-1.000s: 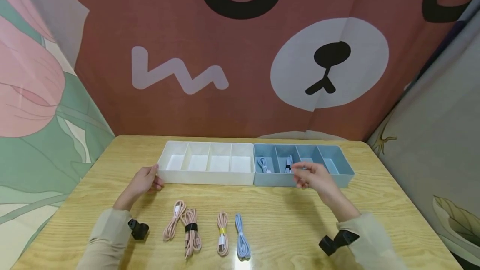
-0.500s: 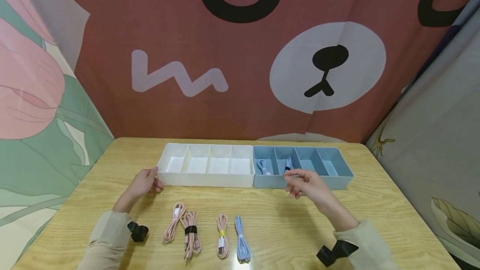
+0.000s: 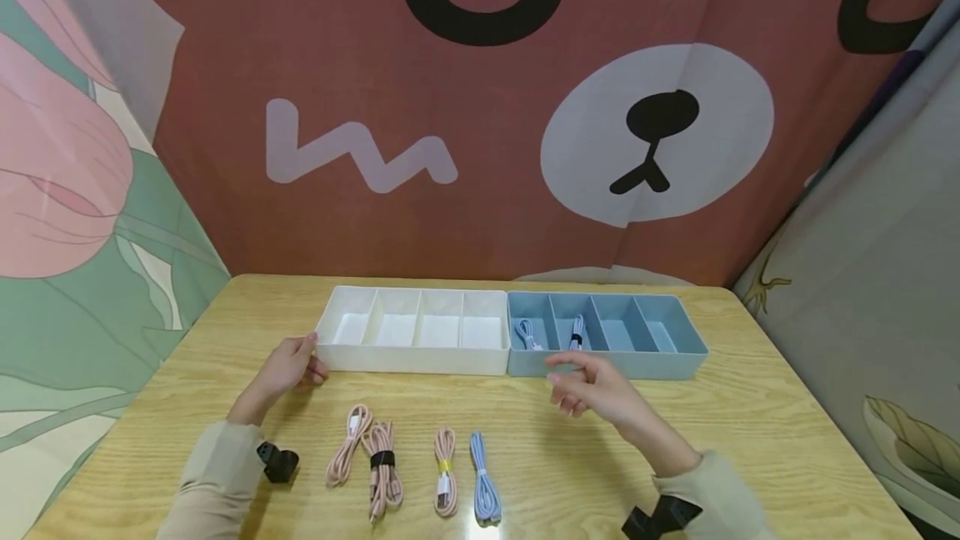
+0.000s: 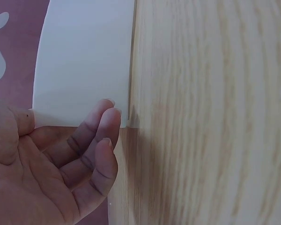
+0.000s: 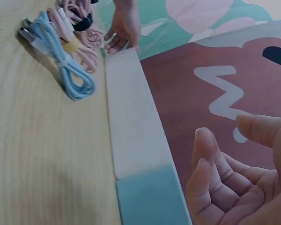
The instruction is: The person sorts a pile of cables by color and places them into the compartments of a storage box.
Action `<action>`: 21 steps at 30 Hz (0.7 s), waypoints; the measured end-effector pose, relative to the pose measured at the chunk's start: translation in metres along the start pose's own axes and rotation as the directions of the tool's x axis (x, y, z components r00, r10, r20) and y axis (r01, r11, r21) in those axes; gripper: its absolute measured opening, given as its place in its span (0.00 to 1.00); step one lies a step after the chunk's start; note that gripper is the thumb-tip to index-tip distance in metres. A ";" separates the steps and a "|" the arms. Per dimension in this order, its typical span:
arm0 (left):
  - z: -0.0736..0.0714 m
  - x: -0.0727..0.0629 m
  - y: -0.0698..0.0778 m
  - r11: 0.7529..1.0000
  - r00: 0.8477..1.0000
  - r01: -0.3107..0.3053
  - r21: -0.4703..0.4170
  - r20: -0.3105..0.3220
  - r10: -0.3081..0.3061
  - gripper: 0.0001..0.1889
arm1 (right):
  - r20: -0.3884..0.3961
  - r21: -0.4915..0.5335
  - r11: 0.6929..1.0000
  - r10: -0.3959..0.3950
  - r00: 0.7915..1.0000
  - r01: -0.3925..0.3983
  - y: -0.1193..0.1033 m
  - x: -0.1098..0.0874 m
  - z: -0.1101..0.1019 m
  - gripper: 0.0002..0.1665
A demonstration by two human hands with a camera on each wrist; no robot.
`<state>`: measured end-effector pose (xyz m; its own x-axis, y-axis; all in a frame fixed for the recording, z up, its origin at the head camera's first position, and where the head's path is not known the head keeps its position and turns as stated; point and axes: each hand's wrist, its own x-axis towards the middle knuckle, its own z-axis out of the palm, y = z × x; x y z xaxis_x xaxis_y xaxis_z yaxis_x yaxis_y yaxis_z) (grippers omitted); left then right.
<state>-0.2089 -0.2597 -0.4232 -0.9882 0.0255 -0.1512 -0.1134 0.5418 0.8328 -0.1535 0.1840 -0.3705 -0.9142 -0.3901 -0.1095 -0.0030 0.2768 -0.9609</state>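
My left hand (image 3: 288,367) holds the left end of a white divided box (image 3: 416,359); its thumb is at the rim and its curled fingers lie by the front corner. Nothing is in my right hand (image 3: 596,390), which hovers with loosely bent fingers before a blue divided box (image 3: 645,366). One light-blue cable (image 3: 525,333) lies in that box's first compartment from the left, and a cable with a black strap (image 3: 577,332) in the second. Nearer me lie a pink cable (image 3: 349,446), a black-strapped pink cable (image 3: 385,473), a yellow-tied pink cable (image 3: 445,473) and a blue cable (image 3: 486,482).
The two boxes stand end to end along the back of the wooden table (image 3: 540,473). Behind them hangs a brown curtain (image 3: 480,223) with a bear print. A patterned cloth (image 3: 847,273) borders the right side.
My right hand has moved left and toward me, away from the second compartment of the blue box. The left hand stays at the white box, and the cables lie as before.
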 end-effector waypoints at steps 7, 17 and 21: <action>0.000 0.001 -0.001 1.000 1.000 -0.003 0.003 -0.003 0.003 0.28 | 0.055 -0.017 1.000 -0.025 0.998 0.026 0.010 0.004 0.011 0.27; 0.000 0.000 0.000 1.000 1.000 -0.006 -0.012 -0.009 0.006 0.28 | 0.094 -0.051 0.998 -0.041 0.995 0.046 0.022 0.011 0.029 0.32; 0.000 0.000 0.000 1.000 1.000 -0.008 0.002 -0.015 0.008 0.29 | 0.091 -0.047 0.999 -0.002 0.996 0.006 0.023 0.013 0.034 0.34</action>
<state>-0.2084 -0.2596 -0.4236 -0.9905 0.0172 -0.1364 -0.1053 0.5436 0.8327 -0.1518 0.1549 -0.4026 -0.8735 -0.4691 -0.1302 -0.0281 0.3156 -0.9485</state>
